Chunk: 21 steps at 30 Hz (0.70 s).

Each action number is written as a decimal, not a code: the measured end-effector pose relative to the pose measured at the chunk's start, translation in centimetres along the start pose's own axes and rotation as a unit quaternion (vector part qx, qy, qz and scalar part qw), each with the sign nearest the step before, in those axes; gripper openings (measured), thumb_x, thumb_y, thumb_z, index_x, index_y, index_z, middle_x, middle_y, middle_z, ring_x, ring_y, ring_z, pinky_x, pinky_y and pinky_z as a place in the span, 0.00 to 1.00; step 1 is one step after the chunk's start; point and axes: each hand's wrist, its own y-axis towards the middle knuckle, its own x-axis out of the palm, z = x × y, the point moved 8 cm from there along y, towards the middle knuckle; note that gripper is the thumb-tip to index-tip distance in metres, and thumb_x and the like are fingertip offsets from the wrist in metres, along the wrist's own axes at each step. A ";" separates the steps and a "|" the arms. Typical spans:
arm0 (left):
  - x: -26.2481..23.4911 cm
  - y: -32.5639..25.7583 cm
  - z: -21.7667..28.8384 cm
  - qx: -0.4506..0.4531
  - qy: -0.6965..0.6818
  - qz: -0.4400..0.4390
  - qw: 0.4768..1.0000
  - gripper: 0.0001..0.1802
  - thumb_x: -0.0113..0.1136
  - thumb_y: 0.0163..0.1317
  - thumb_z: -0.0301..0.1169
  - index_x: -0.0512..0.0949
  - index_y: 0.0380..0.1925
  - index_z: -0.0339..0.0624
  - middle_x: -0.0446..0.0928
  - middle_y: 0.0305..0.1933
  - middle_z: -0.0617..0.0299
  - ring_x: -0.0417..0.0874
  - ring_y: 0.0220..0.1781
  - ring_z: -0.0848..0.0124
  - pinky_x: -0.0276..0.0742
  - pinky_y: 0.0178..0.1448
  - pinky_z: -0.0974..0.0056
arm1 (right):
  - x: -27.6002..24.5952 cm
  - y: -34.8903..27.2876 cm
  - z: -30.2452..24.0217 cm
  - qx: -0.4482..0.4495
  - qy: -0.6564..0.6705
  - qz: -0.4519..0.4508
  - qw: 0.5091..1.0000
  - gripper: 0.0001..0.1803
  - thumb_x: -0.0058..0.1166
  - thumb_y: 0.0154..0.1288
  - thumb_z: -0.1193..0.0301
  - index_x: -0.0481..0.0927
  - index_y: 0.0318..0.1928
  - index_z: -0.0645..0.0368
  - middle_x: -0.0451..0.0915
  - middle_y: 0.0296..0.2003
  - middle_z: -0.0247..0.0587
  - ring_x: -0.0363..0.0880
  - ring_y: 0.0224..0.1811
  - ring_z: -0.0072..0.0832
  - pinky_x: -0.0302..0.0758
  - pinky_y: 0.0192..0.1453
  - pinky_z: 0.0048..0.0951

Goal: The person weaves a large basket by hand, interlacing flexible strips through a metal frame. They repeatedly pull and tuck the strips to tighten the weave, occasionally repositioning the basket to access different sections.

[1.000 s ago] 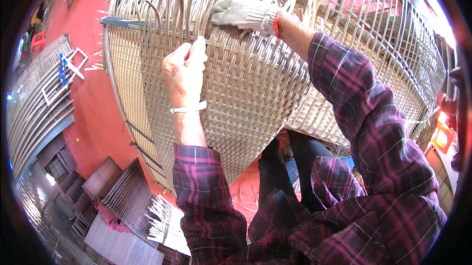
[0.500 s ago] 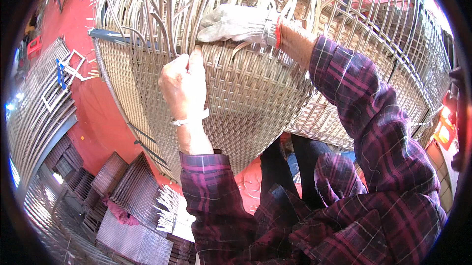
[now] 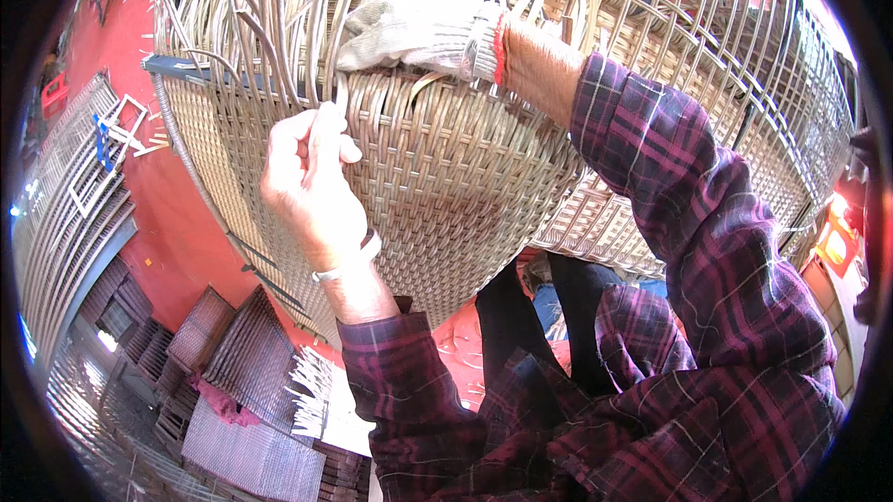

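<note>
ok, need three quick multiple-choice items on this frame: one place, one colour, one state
1. Where is the right hand?
A. on the basket's upper edge
B. on the floor
C. in a pocket

2. What colour is the floor?
A. blue
B. red
C. green

3. What is the left hand doing?
A. hanging open
B. flat on the weave
C. pinching a strand

Key: 1 A, the gloved hand lies on top of the basket among loose strands. 2 B, red shows beside the basket. 3 C, the fingers close on a strand at the weave's edge.
</note>
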 end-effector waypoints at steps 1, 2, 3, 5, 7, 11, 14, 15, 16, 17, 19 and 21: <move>0.4 0.2 0.4 0.036 0.039 -0.008 0.999 0.03 0.60 0.61 0.23 0.77 0.28 0.38 0.74 0.25 0.67 0.69 0.23 0.84 0.64 0.27 0.75 | 0.0 0.0 -0.3 -0.065 -0.028 0.005 0.997 0.16 0.42 0.69 0.67 0.78 0.51 0.59 0.80 0.47 0.46 0.75 0.52 0.43 0.69 0.60 0.41; 0.7 0.2 0.9 0.077 0.064 0.000 0.995 0.02 0.61 0.58 0.21 0.77 0.29 0.37 0.74 0.24 0.66 0.70 0.24 0.82 0.66 0.28 0.74 | -0.3 -0.1 -0.8 -0.135 -0.025 0.024 0.990 0.15 0.42 0.69 0.68 0.78 0.50 0.59 0.80 0.46 0.47 0.75 0.52 0.43 0.70 0.60 0.41; 0.9 0.5 1.6 0.132 0.148 0.029 0.980 0.03 0.61 0.56 0.20 0.77 0.29 0.37 0.75 0.23 0.65 0.72 0.23 0.78 0.69 0.28 0.71 | -0.3 -0.1 -0.2 -0.121 -0.042 0.024 0.991 0.15 0.43 0.68 0.68 0.78 0.49 0.59 0.79 0.45 0.46 0.75 0.51 0.42 0.70 0.59 0.40; 1.4 0.5 2.2 0.183 0.195 0.046 0.963 0.03 0.61 0.55 0.20 0.76 0.29 0.37 0.75 0.23 0.63 0.74 0.23 0.74 0.71 0.29 0.68 | -0.6 0.0 0.6 -0.094 -0.074 0.022 0.993 0.15 0.46 0.65 0.67 0.78 0.47 0.60 0.79 0.43 0.45 0.76 0.48 0.39 0.71 0.57 0.38; 1.8 0.5 2.9 0.225 0.200 0.061 0.951 0.03 0.60 0.55 0.20 0.76 0.29 0.38 0.76 0.24 0.62 0.75 0.23 0.72 0.72 0.30 0.68 | -0.6 0.2 0.0 -0.112 -0.106 0.007 0.988 0.17 0.48 0.65 0.63 0.78 0.47 0.61 0.78 0.41 0.45 0.76 0.47 0.36 0.72 0.56 0.35; 2.5 1.1 3.9 0.278 0.253 0.045 0.926 0.04 0.57 0.54 0.19 0.73 0.27 0.40 0.75 0.24 0.58 0.78 0.24 0.62 0.74 0.32 0.63 | 0.6 0.3 -1.5 -0.208 -0.440 -0.050 0.872 0.16 0.48 0.63 0.67 0.76 0.49 0.60 0.77 0.46 0.47 0.75 0.50 0.40 0.73 0.55 0.35; 2.5 1.6 4.1 0.298 0.225 0.040 0.927 0.05 0.57 0.54 0.19 0.73 0.26 0.41 0.76 0.25 0.57 0.79 0.26 0.60 0.73 0.32 0.62 | -0.9 0.9 -0.3 -0.127 -0.144 -0.017 0.981 0.14 0.50 0.60 0.74 0.78 0.46 0.64 0.80 0.42 0.45 0.79 0.45 0.35 0.75 0.49 0.28; 2.5 1.6 4.0 0.299 0.231 0.043 0.925 0.05 0.57 0.53 0.19 0.73 0.26 0.41 0.75 0.25 0.58 0.78 0.26 0.61 0.73 0.31 0.62 | -1.5 0.9 0.8 -0.071 -0.033 0.024 0.997 0.13 0.52 0.59 0.73 0.79 0.45 0.64 0.81 0.41 0.44 0.79 0.43 0.33 0.75 0.46 0.27; 2.5 1.6 3.9 0.300 0.237 0.045 0.923 0.05 0.57 0.53 0.19 0.74 0.26 0.41 0.75 0.25 0.58 0.78 0.26 0.62 0.73 0.31 0.62 | -2.0 1.0 2.1 -0.014 0.049 0.065 0.997 0.13 0.54 0.59 0.72 0.80 0.43 0.63 0.81 0.40 0.43 0.80 0.41 0.31 0.75 0.44 0.26; 2.6 1.5 3.8 0.300 0.245 0.045 0.921 0.05 0.58 0.53 0.19 0.74 0.26 0.41 0.75 0.25 0.59 0.78 0.25 0.63 0.72 0.30 0.62 | -2.1 0.8 3.8 0.068 0.177 0.106 0.976 0.12 0.56 0.58 0.71 0.81 0.42 0.63 0.82 0.38 0.42 0.80 0.39 0.29 0.75 0.42 0.24; 2.5 1.3 3.6 0.294 0.242 0.050 0.923 0.06 0.59 0.52 0.19 0.74 0.27 0.41 0.73 0.26 0.61 0.76 0.25 0.66 0.72 0.30 0.64 | -2.2 0.8 5.3 0.151 0.195 0.152 0.957 0.13 0.61 0.55 0.68 0.82 0.40 0.60 0.83 0.35 0.40 0.80 0.35 0.27 0.75 0.38 0.23; 2.3 0.9 3.2 0.281 0.233 0.047 0.930 0.06 0.61 0.51 0.19 0.75 0.27 0.41 0.72 0.26 0.62 0.74 0.25 0.69 0.71 0.30 0.66 | -3.2 1.5 3.2 0.051 0.111 0.171 0.978 0.15 0.65 0.51 0.64 0.83 0.39 0.57 0.83 0.33 0.37 0.80 0.33 0.27 0.74 0.35 0.25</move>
